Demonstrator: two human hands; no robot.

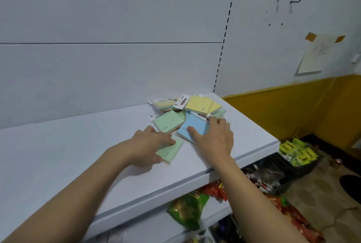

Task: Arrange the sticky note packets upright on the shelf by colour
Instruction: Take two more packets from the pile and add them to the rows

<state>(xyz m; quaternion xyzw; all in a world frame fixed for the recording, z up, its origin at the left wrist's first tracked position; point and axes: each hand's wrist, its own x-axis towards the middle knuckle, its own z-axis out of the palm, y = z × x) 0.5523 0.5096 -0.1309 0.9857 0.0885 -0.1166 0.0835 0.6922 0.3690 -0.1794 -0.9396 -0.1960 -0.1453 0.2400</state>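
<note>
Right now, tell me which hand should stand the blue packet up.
Right, probably. The right hand grips the blue packet, thumb on its face, fingers curled over its far edge. The left hand holds a green packet nearer the shelf front.

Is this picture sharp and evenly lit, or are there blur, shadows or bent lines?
Head view: soft, even light, only a faint shadow on the shelf under the left hand gripping a green packet; the right hand on the blue packet looks slightly smeared; the wide lens bends the slotted rail; goods below are dim.
</note>
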